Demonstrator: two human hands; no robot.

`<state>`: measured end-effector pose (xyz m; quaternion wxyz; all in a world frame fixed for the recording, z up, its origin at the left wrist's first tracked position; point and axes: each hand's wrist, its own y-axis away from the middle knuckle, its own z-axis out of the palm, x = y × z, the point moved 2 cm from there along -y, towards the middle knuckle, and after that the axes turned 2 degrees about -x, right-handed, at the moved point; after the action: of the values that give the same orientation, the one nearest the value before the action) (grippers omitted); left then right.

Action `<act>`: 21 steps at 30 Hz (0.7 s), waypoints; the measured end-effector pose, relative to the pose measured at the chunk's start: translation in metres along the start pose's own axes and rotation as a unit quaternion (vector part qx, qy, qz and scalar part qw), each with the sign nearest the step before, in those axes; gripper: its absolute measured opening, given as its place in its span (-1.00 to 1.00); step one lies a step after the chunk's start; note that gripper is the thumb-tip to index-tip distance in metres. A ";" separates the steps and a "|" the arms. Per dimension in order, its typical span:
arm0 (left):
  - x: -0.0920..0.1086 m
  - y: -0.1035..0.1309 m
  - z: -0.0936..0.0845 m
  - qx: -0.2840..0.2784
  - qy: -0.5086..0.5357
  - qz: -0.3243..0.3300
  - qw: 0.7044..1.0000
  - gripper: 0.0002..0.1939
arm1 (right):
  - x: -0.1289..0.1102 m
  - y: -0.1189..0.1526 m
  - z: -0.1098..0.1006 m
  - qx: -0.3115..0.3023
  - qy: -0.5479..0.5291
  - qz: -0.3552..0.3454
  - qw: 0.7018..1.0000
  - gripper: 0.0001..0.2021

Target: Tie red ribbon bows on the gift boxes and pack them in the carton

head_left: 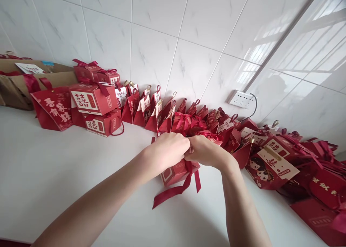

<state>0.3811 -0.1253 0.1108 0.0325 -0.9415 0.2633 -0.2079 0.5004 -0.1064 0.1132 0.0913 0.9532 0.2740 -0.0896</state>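
Observation:
Both hands meet over a small red box (pixel 177 173) that rests on the white table (pixel 108 167). My left hand (pixel 173 148) is closed, knuckles up, at the top of the box. Pressed against it from the right, my right hand (pixel 204 148) is closed too. A dark red ribbon (pixel 173 193) comes out from beneath the hands, with one tail lying on the table to the left and a shorter one hanging at the right. The fingertips are hidden, so what each hand pinches cannot be made out.
Behind the hands, several red gift boxes (pixel 132 106) line the tiled wall. Stacked boxes (pixel 93 97) and a cardboard carton (pixel 59 76) are at the left. More boxes (pixel 273 164) crowd the right, below a power strip (pixel 242 99) with a cable.

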 end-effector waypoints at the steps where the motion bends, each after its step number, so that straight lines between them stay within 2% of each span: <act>1: -0.001 -0.002 0.001 0.003 -0.002 0.006 1.000 -0.65 | 0.001 0.000 -0.001 0.006 -0.004 0.014 1.000 -0.70; 10: -0.011 -0.009 0.019 -0.045 0.002 0.010 0.999 -0.62 | 0.003 -0.004 0.009 -0.018 0.028 0.020 0.999 -0.73; 17: -0.011 -0.013 0.018 -0.044 0.054 0.004 0.998 -0.55 | 0.010 -0.004 0.007 -0.022 0.024 -0.013 0.999 -0.77; 21: -0.011 -0.014 0.013 -0.080 0.019 0.006 0.997 -0.60 | 0.008 -0.008 0.008 -0.036 0.012 0.000 0.999 -0.78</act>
<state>0.3849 -0.1086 0.0971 -0.0466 -0.9354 0.2849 -0.2042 0.5019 -0.0980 0.1025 0.1226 0.9502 0.2784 -0.0683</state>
